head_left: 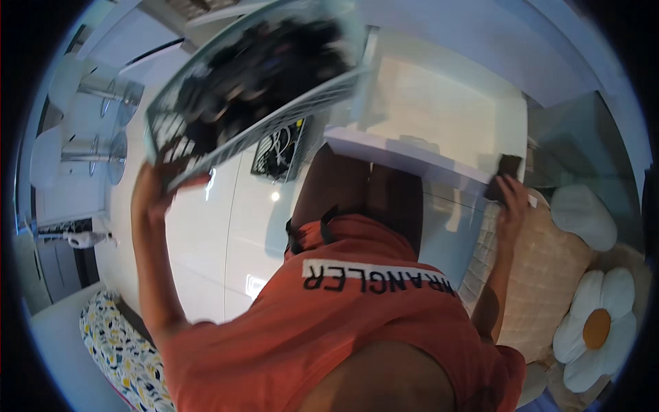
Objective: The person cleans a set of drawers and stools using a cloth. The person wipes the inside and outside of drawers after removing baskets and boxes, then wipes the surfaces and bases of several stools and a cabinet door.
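Observation:
My left hand point(165, 182) grips the near left corner of a pale lattice-sided plastic basket point(274, 106), which is tilted and held up at the upper left. Inside lies a heap of black items point(261, 69), too blurred to name. By the front right corner of a pulled-out white drawer point(439, 96), my right hand point(509, 196) is closed on a dark brown piece point(509, 165) that looks like cloth. Its fingers partly cover that piece.
On the glossy tiled floor, a smaller dark basket point(300, 147) with cables stands beyond my legs. White bar stools point(51, 154) are at the far left. To the right lie a beige quilted cushion point(542, 254) and a flower-shaped cushion point(614, 309); a patterned cushion point(127, 350) sits lower left.

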The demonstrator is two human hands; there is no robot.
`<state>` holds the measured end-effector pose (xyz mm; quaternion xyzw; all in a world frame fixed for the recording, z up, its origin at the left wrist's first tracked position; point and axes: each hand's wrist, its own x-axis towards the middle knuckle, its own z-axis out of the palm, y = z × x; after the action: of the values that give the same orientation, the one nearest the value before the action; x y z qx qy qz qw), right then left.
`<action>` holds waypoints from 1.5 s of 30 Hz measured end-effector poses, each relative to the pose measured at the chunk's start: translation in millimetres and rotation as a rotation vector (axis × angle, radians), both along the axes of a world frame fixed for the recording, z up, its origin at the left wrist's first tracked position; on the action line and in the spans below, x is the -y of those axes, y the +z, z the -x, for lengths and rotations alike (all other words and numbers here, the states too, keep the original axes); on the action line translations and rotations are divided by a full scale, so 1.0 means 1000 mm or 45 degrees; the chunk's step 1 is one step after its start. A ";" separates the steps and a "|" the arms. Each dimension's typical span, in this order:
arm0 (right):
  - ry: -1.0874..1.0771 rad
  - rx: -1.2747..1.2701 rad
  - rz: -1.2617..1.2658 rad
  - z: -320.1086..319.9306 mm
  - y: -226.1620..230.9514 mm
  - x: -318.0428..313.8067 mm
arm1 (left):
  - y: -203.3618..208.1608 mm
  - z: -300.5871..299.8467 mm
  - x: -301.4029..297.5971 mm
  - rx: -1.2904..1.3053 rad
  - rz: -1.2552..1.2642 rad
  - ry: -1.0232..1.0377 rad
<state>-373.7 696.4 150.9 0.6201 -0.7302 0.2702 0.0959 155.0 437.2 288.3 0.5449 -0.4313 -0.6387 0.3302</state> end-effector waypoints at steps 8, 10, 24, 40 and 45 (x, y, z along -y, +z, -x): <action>0.377 0.160 -0.297 -0.112 0.035 0.111 | -0.205 -0.141 -0.106 -0.029 -0.082 0.829; 0.640 1.189 -0.560 -0.095 0.042 0.154 | -0.265 -0.169 -0.125 -0.095 -0.177 1.043; 0.146 -0.479 -0.354 0.055 -0.076 0.318 | -0.466 -0.128 -0.186 -0.285 -0.475 0.911; 0.294 0.125 -0.117 -0.015 -0.171 0.285 | -0.157 0.135 -0.009 0.713 1.325 0.449; 0.767 -0.103 -0.386 -0.037 -0.146 0.279 | -0.122 0.267 -0.006 0.461 1.470 -0.908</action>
<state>-337.1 417.2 5.0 0.8254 -0.5417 0.1499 -0.0526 -111.7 443.7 166.8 0.2055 -0.9021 -0.2761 0.2603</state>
